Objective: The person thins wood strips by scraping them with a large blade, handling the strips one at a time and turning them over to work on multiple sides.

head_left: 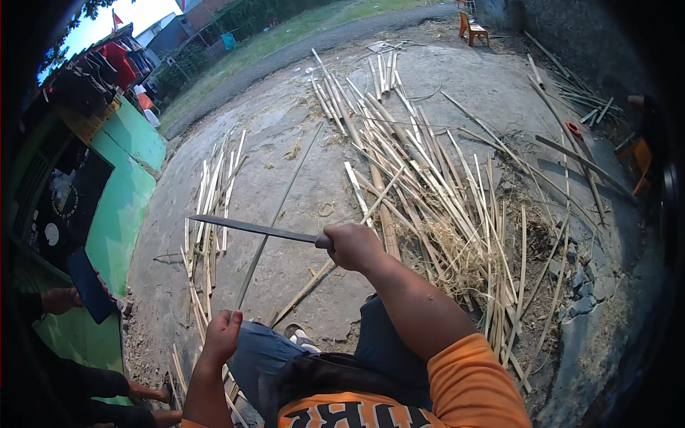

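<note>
My right hand (354, 247) is closed round the handle of a long machete (235, 225). Its dark blade points left, nearly level, and crosses in front of a thin greenish bamboo strip (289, 187). Whether the blade touches the strip I cannot tell. Lower down, near my left knee, my left hand (222, 335) is wrapped round the near end of that strip, thumb uppermost. From there the strip slants away to the far right over the concrete ground (275, 118).
A large pile of bamboo strips (421, 171) and shavings (457, 260) spreads to the right; a smaller bundle (214, 189) lies left. A person at far left holds a phone (89, 284) beside a green wall (128, 135). Broken concrete (581, 292) edges the right side.
</note>
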The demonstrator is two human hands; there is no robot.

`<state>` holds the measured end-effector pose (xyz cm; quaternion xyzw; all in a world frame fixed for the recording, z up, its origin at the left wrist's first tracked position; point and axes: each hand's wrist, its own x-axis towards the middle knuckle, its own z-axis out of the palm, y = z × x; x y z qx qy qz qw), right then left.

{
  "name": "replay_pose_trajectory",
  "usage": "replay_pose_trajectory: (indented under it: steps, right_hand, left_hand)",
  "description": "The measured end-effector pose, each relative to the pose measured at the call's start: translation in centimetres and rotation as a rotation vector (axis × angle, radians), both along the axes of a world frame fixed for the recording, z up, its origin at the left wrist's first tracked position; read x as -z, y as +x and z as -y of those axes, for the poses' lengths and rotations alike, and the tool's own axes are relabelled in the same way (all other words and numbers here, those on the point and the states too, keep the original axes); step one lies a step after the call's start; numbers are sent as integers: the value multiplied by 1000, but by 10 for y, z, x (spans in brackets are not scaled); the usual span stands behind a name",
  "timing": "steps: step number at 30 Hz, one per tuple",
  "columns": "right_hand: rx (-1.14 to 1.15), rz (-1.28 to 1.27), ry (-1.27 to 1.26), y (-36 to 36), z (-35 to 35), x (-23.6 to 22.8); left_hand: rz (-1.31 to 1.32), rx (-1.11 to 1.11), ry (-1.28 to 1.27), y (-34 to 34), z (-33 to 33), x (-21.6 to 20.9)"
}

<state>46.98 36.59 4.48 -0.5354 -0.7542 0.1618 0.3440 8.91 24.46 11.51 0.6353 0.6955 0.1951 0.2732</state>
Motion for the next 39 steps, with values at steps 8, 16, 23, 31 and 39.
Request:
replay_pose_trajectory:
  steps: [8,16,23,31,39]
  right_hand:
    - [-20,1,-75,-4,7,-14]
    - [44,-40,-163,6,-6,-9]
    - [-9,-40,-176,12,0,-16]
    - [-139,-48,-238,18,7,-22]
    - [-243,-98,-320,20,4,-19]
  left_hand:
    - [168,-79,-50,8,-11,1]
    - [168,-94,-86,-2,-13,3]
    - [195,-72,-61,-5,-26,-4]
    - [163,-107,-59,-4,-27,-11]
    - [135,-31,-51,-28,-44,-26]
